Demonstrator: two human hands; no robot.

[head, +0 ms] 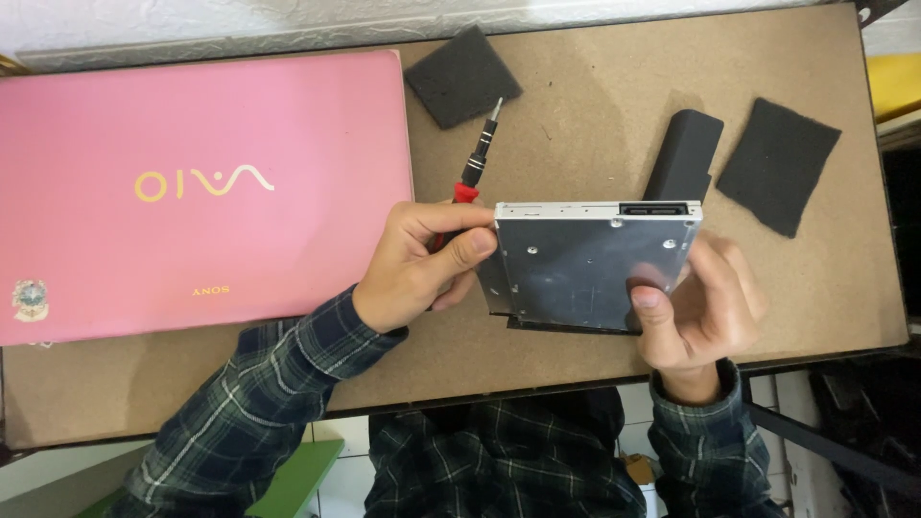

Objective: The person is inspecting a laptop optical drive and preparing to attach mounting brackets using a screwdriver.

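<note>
Your plaid sleeves [259, 403] enter from the near edge of the brown work table [576, 355]. Your right hand [696, 307] grips the near right corner of a flat silver optical drive [590, 259]: the thumb presses on its metal top face, and the other fingers curl beneath it. Your left hand [422, 264] pinches the drive's left edge between thumb and forefinger, and the remaining fingers fold around the red handle of a small screwdriver [477, 158], whose black shaft and tip point away from you. You hold the drive roughly level just above the table, near its middle, with the connector edge on the far side. Just beyond the drive lies a black battery pack [683, 153], partly hidden by it. To the left, a closed pink laptop [201, 192] rests flat on the table, close beside your left hand. Farther off, one dark foam pad [460, 77] lies next to the screwdriver tip, and a second foam pad [779, 163] lies at far right.
</note>
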